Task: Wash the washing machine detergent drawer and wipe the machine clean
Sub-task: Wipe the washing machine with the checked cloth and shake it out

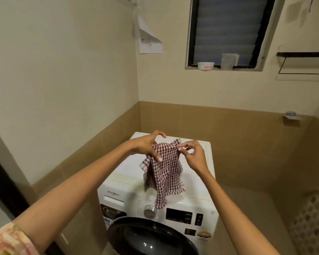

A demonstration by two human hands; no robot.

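Observation:
A white front-loading washing machine [195, 162] stands in the corner, with a dark round door [151, 236] and a control dial [150, 210]. The detergent drawer [113, 199] sits shut at the top left of its front panel. Above the machine's top I hold up a red-and-white checked cloth [164, 173], which hangs down over the front edge. My left hand [147, 144] grips its upper left part. My right hand [193, 155] pinches its upper right corner between thumb and fingers.
Brown tiled walls close in behind and to the left of the machine. A window [226, 32] above has a white tub [206, 65] and a clear container [229, 60] on its sill. A wall rack [304, 63] hangs at right. A dark door frame [6, 183] stands at left.

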